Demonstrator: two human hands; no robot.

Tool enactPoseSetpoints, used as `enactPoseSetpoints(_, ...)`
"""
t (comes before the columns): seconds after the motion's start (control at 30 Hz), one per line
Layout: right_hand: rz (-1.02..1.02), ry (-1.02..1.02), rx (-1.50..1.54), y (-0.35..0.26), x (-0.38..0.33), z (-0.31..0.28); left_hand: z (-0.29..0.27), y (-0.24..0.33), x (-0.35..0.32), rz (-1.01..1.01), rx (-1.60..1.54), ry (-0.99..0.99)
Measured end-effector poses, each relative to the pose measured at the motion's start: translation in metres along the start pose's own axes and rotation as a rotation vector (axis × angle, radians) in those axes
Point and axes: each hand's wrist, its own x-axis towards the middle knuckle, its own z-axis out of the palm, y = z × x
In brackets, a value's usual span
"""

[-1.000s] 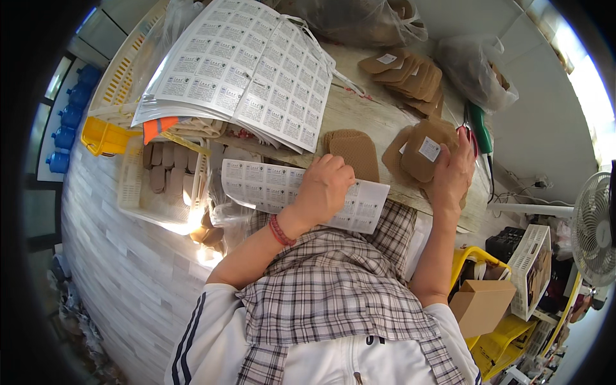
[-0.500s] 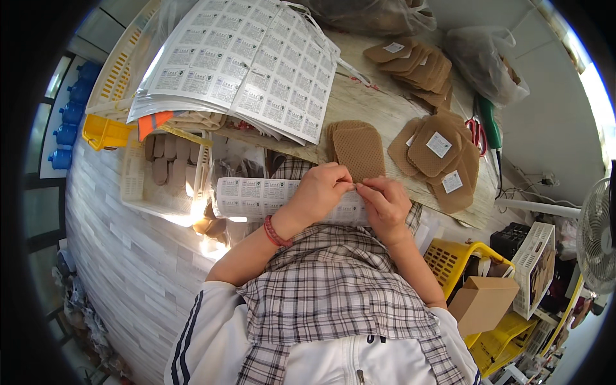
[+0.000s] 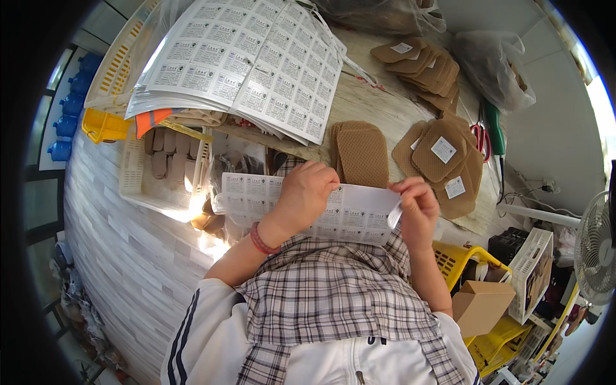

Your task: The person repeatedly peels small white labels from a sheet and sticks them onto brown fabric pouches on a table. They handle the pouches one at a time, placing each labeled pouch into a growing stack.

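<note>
A sheet strip of printed white labels (image 3: 356, 212) stretches across my lap in front of the table edge. Its upper edge is pinched by my left hand (image 3: 307, 197), whose fingers are closed at about the middle. At the right end, my right hand (image 3: 418, 204) is closed on a narrow white strip (image 3: 394, 215) that curls away from the sheet. Just beyond my hands stands a stack of brown textured pads (image 3: 363, 154). Farther right lie overlapping brown pads (image 3: 423, 156), some with a white label stuck on.
A thick pile of label sheets (image 3: 250, 70) covers the table's left part. More brown pads (image 3: 427, 77) lie at the back, near a plastic bag (image 3: 491, 67). Red-handled scissors (image 3: 479, 138) and a green-handled tool (image 3: 493, 122) rest at the right. A white basket (image 3: 135, 170) stands left.
My hands were close together at the sheet's upper edge; now they are apart. The right hand has moved right with the narrow strip, which now peels away at the end.
</note>
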Motion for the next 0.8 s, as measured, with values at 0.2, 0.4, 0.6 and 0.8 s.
enactPoseSetpoints(0.2, 0.184, 0.001, -0.41, 0.011, 0.068, -0.006, 0.019, 0.002, 0.01, 0.305, 0.156, 0.033)
enactPoseSetpoints(0.4, 0.265, -0.059, -0.642, 0.036, 0.087, -0.006, 0.023, -0.005, 0.012, 0.324, 0.16, 0.064)
enactPoseSetpoints(0.6, 0.27, -0.05, -0.721, 0.035, 0.088, -0.002, 0.024, -0.005, 0.011, 0.318, 0.16, 0.062)
enactPoseSetpoints(0.8, 0.275, -0.063, -0.789, 0.03, 0.092, 0.001, 0.023, -0.004, 0.013, 0.329, 0.175, 0.056)
